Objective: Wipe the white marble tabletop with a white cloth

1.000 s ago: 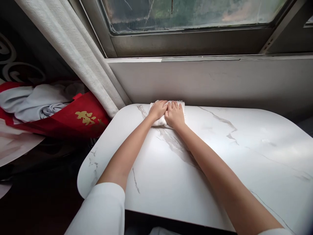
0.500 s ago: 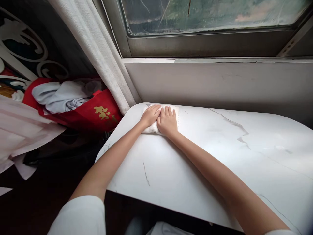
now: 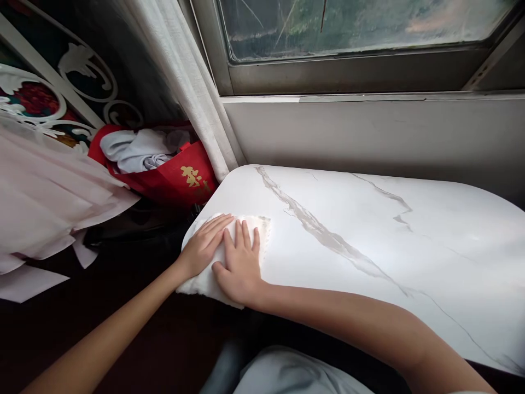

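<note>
A white cloth (image 3: 262,232) lies spread on the near left corner of the white marble-patterned table (image 3: 410,230). Its lower edge hangs past the table's rim. My left hand (image 3: 205,246) presses flat on the cloth's left part, fingers stretched out and pointing to the upper right. Beside it, my right hand (image 3: 240,262) also lies flat on the cloth, its fingers a little spread and pointing away from me. The left fingertips come close to the right hand's fingers. Neither hand is wrapped around the cloth; the part under the palms is hidden.
Left of the table stands a red bag (image 3: 164,178) with gold lettering and grey cloth (image 3: 137,148) inside. Pale pink fabric (image 3: 53,202) hangs at far left. A light curtain (image 3: 184,82) drops beside the window (image 3: 348,27). A low wall (image 3: 348,131) borders the table's far edge.
Both hands have slid the cloth from the table's far edge leftward and then toward me to the near left corner. The cloth now looks more spread out. The view has shifted left.
</note>
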### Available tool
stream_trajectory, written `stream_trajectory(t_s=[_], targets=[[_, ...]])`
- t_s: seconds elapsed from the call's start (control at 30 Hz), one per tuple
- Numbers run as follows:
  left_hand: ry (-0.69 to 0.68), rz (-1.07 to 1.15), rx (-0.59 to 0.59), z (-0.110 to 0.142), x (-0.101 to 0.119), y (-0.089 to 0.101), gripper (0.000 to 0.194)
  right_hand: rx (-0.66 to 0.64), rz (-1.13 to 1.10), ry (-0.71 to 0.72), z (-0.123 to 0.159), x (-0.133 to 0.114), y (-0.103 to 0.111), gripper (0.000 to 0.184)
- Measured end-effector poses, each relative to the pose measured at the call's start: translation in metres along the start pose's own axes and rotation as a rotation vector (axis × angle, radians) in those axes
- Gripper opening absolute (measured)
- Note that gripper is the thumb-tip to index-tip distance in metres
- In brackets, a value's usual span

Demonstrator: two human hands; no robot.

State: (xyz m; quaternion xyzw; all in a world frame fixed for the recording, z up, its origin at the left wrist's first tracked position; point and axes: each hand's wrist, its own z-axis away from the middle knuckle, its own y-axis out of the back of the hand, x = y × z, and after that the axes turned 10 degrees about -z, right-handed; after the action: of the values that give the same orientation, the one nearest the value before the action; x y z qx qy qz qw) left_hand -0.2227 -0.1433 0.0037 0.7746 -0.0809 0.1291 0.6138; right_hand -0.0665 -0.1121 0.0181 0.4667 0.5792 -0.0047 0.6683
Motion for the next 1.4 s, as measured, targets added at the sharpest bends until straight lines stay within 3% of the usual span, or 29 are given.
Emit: stream_trajectory(t_s=[0.13, 0.27, 0.43, 0.63, 0.77, 0.9, 1.0, 1.13, 1.27, 1.4], targets=[[0.057, 0.025, 0.003, 0.0, -0.016, 0.007, 0.049, 0.019, -0.025, 0.011, -0.012, -0.007, -0.01, 0.065], [0.069, 0.052, 0.036, -0.03, -0.025, 0.003, 0.048, 0.058, 0.016, 0.059, -0.041, 0.007, -0.005, 0.064], [0.059, 0.048, 0.103, -0.093, -0.04, -0.014, 0.044, 0.14, 0.189, 0.135, -0.096, 0.042, 0.012, 0.059], [0.013, 0.065, 0.104, -0.181, -0.06, -0.031, 0.043, 0.165, 0.31, 0.092, -0.167, 0.079, 0.037, 0.059], [0.004, 0.062, 0.057, -0.229, -0.065, -0.04, 0.042, 0.236, 0.353, 0.02, -0.193, 0.093, 0.049, 0.058], [-0.019, 0.084, 0.005, -0.259, -0.063, -0.046, 0.038, 0.349, 0.371, -0.067, -0.201, 0.098, 0.05, 0.059], [-0.05, 0.092, -0.006, -0.265, -0.062, -0.047, 0.038, 0.379, 0.374, -0.088, -0.204, 0.099, 0.048, 0.058], [-0.048, 0.081, 0.037, -0.252, -0.062, -0.047, 0.039, 0.353, 0.386, -0.077, -0.198, 0.098, 0.047, 0.058], [-0.021, 0.031, 0.102, -0.218, -0.057, -0.046, 0.044, 0.3, 0.392, -0.013, -0.176, 0.09, 0.043, 0.058], [0.049, -0.028, 0.145, -0.166, -0.047, -0.04, 0.048, 0.26, 0.395, 0.065, -0.142, 0.075, 0.031, 0.057]])
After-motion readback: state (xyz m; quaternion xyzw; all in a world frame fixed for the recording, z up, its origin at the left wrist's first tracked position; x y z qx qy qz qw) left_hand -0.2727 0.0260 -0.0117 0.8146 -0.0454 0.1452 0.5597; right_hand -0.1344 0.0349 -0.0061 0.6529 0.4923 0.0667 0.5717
